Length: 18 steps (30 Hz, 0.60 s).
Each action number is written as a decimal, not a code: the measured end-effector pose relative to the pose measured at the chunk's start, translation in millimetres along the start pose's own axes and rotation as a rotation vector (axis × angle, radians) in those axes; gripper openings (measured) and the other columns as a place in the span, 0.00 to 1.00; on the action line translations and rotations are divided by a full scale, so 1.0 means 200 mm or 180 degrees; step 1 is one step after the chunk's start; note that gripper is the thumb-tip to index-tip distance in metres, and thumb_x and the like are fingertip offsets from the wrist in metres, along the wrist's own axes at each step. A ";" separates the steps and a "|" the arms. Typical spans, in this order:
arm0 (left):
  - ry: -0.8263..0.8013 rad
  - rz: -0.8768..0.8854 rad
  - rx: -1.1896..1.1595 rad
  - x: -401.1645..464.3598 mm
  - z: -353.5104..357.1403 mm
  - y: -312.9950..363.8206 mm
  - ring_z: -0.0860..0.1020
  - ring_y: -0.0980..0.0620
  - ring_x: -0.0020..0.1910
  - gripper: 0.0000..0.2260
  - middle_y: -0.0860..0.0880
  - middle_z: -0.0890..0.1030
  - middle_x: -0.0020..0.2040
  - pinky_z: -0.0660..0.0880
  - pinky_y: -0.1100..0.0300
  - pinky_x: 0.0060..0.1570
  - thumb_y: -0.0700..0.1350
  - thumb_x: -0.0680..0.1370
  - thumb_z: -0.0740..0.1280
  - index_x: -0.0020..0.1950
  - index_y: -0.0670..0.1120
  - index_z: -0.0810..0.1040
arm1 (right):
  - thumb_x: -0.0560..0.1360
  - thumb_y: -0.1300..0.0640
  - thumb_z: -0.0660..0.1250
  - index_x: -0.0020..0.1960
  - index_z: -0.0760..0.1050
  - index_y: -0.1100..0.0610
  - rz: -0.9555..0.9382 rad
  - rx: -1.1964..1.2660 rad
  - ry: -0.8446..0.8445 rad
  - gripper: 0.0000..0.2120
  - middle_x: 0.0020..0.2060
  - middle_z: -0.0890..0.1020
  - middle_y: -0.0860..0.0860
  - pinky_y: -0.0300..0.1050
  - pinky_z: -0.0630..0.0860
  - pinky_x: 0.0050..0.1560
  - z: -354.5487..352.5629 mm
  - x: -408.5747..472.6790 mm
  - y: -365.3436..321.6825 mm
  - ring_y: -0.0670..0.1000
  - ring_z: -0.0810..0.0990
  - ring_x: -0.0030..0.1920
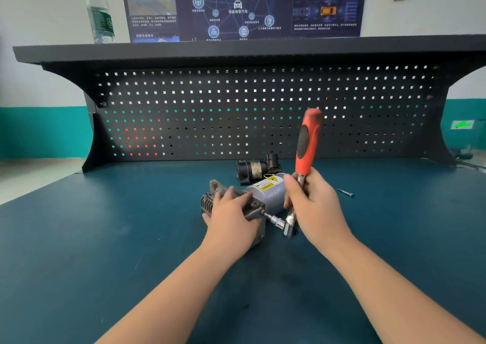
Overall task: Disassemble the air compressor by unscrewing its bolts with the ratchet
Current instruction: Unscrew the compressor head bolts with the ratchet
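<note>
The air compressor (pixel 263 199) lies on its side mid-table (pixel 105 238); the left hand (pixel 231 217) presses on its finned end, fingers spread and nearly straight; the right hand (pixel 313 207) grips the ratchet (pixel 306 146), fingers curled round its shaft, red handle upright, socket on a bolt (pixel 266 214); a loose bolt (pixel 345 192) lies to the right.

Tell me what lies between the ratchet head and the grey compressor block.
In the head view, a short bit and socket bridges the gap from the ratchet head to the air compressor block, which the left hand steadies.
</note>
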State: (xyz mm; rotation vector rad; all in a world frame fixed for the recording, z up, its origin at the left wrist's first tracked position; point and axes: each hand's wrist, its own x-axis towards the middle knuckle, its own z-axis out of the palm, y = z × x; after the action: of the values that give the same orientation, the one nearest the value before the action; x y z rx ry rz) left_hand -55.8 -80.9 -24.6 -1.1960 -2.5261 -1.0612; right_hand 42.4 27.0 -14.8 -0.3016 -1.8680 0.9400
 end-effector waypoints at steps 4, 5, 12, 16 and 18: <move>0.0832 -0.0197 -0.1037 -0.17 -0.06 0.05 0.77 0.67 0.43 0.09 0.61 0.81 0.40 0.71 0.74 0.46 0.41 0.72 0.63 0.42 0.54 0.80 | 0.78 0.54 0.63 0.37 0.68 0.52 -0.0122 0.0083 -0.0065 0.11 0.27 0.70 0.43 0.37 0.64 0.33 -0.02 0.01 0.00 0.43 0.66 0.30; 0.0507 -0.0670 -0.1561 -0.20 -0.05 0.07 0.80 0.61 0.36 0.08 0.58 0.81 0.35 0.78 0.64 0.43 0.41 0.73 0.62 0.42 0.52 0.79 | 0.78 0.54 0.64 0.37 0.68 0.53 -0.0176 0.0121 -0.0090 0.11 0.27 0.69 0.41 0.35 0.64 0.33 -0.02 0.02 0.00 0.43 0.65 0.30; -0.1376 -0.2477 -0.4181 -0.10 0.10 0.19 0.79 0.43 0.43 0.14 0.39 0.80 0.46 0.81 0.57 0.36 0.49 0.71 0.74 0.45 0.38 0.79 | 0.76 0.52 0.63 0.35 0.66 0.42 -0.0744 -0.0229 -0.0360 0.12 0.29 0.70 0.41 0.42 0.70 0.35 -0.01 0.01 -0.02 0.47 0.71 0.31; -0.1466 -0.2534 -0.4760 -0.06 0.14 0.16 0.79 0.43 0.47 0.09 0.39 0.80 0.47 0.82 0.55 0.36 0.42 0.74 0.71 0.48 0.36 0.80 | 0.74 0.51 0.63 0.33 0.66 0.45 -0.0499 -0.0061 -0.0207 0.12 0.26 0.69 0.40 0.31 0.64 0.34 -0.03 0.02 0.00 0.43 0.67 0.30; -0.1302 -0.2588 -0.4930 -0.06 0.17 0.16 0.80 0.43 0.45 0.10 0.38 0.82 0.48 0.81 0.54 0.36 0.40 0.75 0.70 0.52 0.35 0.80 | 0.76 0.52 0.64 0.33 0.66 0.49 -0.0205 0.0125 -0.0197 0.14 0.26 0.67 0.42 0.35 0.64 0.34 -0.03 0.03 0.02 0.43 0.64 0.29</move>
State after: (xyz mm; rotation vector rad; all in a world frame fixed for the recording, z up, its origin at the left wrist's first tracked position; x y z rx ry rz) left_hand -19.1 -53.1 -37.6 -0.3107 -2.1251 -3.5883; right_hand 44.2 36.2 -12.2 -0.1893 -1.9019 0.9506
